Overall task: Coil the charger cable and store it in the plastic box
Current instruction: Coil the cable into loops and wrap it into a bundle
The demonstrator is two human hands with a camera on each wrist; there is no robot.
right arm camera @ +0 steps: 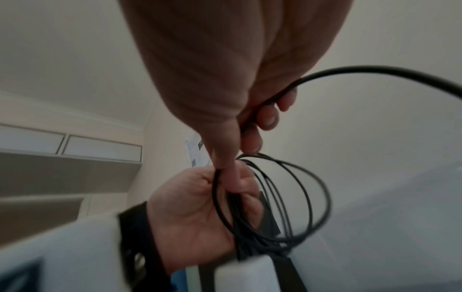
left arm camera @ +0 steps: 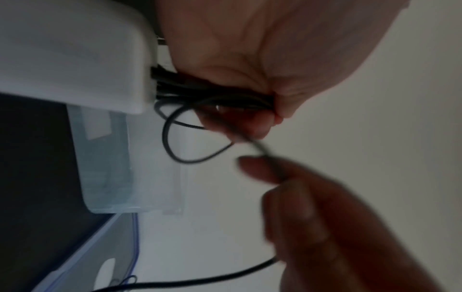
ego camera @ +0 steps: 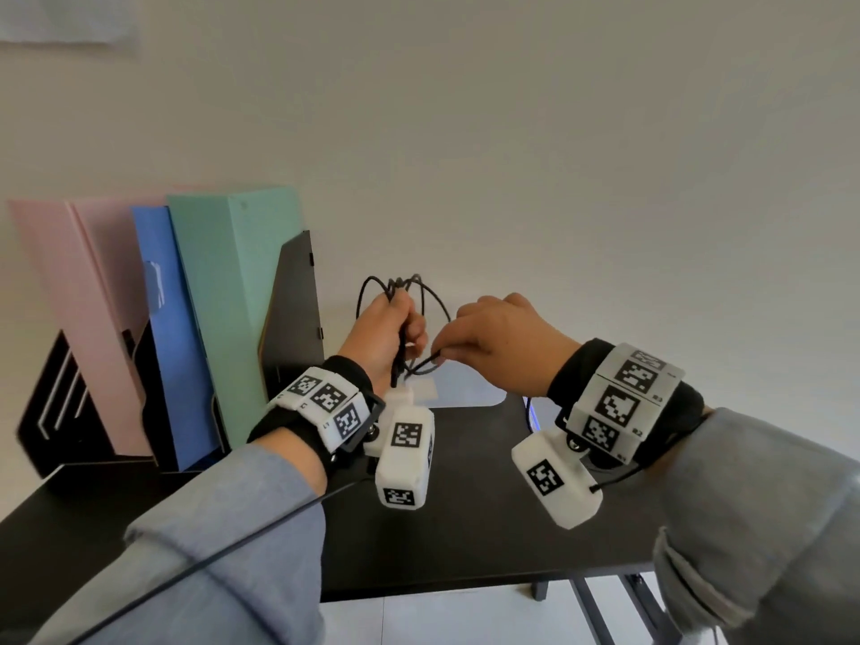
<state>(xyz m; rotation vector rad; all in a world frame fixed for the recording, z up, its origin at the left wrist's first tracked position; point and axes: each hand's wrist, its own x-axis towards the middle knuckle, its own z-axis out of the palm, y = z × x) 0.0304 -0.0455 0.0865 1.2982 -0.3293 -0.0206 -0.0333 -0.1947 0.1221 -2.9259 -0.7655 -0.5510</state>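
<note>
The left hand (ego camera: 388,328) grips the thin black charger cable (ego camera: 404,290) in loops above the black table (ego camera: 465,542), while at its 3 o'clock the right hand (ego camera: 500,339) pinches a loose strand.

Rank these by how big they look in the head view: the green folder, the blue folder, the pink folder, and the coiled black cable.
1. Pink folder
2. Green folder; close to the pink one, so that order is unsure
3. Blue folder, partly hidden between the others
4. Coiled black cable, gripped by the left hand
</note>
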